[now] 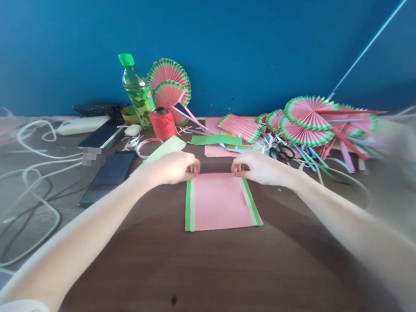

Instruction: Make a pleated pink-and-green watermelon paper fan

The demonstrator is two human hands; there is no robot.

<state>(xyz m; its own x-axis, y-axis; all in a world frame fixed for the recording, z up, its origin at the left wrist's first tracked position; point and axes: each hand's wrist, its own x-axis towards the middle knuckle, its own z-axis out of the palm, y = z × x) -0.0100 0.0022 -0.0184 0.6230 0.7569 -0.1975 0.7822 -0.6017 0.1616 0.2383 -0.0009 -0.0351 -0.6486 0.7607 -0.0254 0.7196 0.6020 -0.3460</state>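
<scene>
A sheet of pink paper (223,203) lies on the brown table (198,271), edged on its left and right sides with pale green and bright green strips. My left hand (180,167) pinches its far left corner. At the far right corner, my right hand (252,168) grips the same edge between thumb and fingers. The far edge between the hands looks slightly raised. Just beyond my hands are a green paper strip (214,140) and a pale green paper piece (167,148).
Pleated pink-and-green fans (309,118) are piled at the back right, near black-handled scissors (282,153). Back left stand a green-capped bottle (137,89), a red thread spool (163,124) and more fans (169,82). A dark phone (107,179) and white cables (31,179) lie left.
</scene>
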